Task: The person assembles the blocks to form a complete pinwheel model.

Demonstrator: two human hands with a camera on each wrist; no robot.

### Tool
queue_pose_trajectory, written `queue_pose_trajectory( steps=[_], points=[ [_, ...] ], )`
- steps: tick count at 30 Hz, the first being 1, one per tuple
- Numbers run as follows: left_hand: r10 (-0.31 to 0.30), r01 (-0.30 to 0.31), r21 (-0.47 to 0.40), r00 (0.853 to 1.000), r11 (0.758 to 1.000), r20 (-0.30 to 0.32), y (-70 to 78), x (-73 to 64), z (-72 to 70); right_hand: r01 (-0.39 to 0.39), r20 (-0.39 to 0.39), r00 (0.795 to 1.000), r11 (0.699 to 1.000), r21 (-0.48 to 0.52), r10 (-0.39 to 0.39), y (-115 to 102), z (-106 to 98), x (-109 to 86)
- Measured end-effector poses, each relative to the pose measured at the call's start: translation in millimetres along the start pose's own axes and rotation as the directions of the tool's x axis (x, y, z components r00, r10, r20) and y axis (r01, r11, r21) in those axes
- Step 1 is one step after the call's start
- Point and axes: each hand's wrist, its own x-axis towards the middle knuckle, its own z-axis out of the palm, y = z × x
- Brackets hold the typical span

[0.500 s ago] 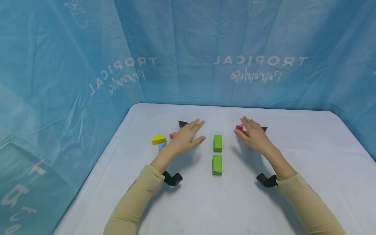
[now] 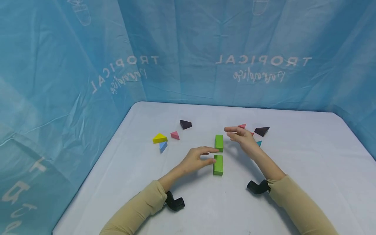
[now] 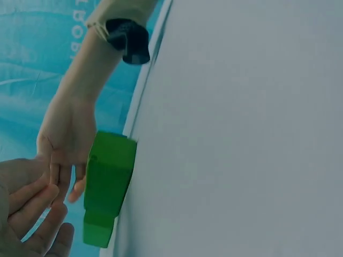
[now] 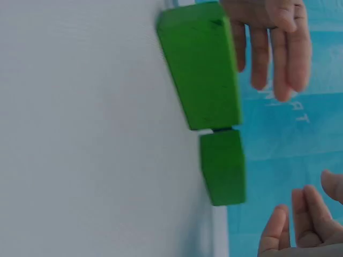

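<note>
Two green rectangular blocks stand in line at the middle of the table, a far one (image 2: 219, 143) and a near one (image 2: 218, 165). My left hand (image 2: 195, 160) reaches over from the left, its fingertips overlapping both blocks' left edges in the head view. The left wrist view shows the fingers (image 3: 37, 219) extended, with nothing held and a gap to the near green block (image 3: 110, 168). To the right of the far block hovers my right hand (image 2: 244, 141), fingers pointing left, holding nothing. It hides parts of the small pieces behind it.
Left of the green blocks lie yellow (image 2: 160, 138), blue (image 2: 163, 147), pink (image 2: 175, 135) and black (image 2: 185, 124) pieces. Behind the right hand are a pink piece (image 2: 242, 126), a black piece (image 2: 262, 131) and a teal piece (image 2: 259, 143). A blue curtain (image 2: 188, 49) hangs behind the white table.
My left hand has moved right and nearer to the person, up to the green blocks, uncovering the left black and pink pieces. The right hand has shifted left and turned its fingers inward.
</note>
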Motion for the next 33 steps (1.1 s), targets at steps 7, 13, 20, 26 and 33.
queue_pose_trajectory(
  steps=[7,13,20,26,33],
  points=[
    [-0.048,0.037,-0.130,0.996,0.991,-0.081,-7.7,-7.4,16.9,-0.009,-0.001,1.000,1.000,0.021,0.009,13.3,12.4,4.7],
    [-0.075,0.060,-0.144,0.992,0.988,-0.104,-11.2,-11.1,24.6,0.002,-0.024,1.000,1.000,0.010,-0.002,21.6,17.7,8.9],
    [-0.066,0.049,-0.135,0.991,0.990,-0.121,4.3,-14.9,24.6,-0.019,-0.047,0.999,1.000,-0.017,0.018,26.6,20.7,8.4],
    [-0.073,0.057,-0.140,0.991,0.989,-0.114,25.3,-17.4,18.3,-0.015,-0.069,0.998,0.996,-0.086,0.009,29.2,22.5,7.4],
    [-0.071,0.054,-0.144,0.991,0.988,-0.114,25.7,-17.7,17.5,0.002,-0.045,0.999,0.992,-0.124,-0.007,28.0,26.0,3.4]
  ],
)
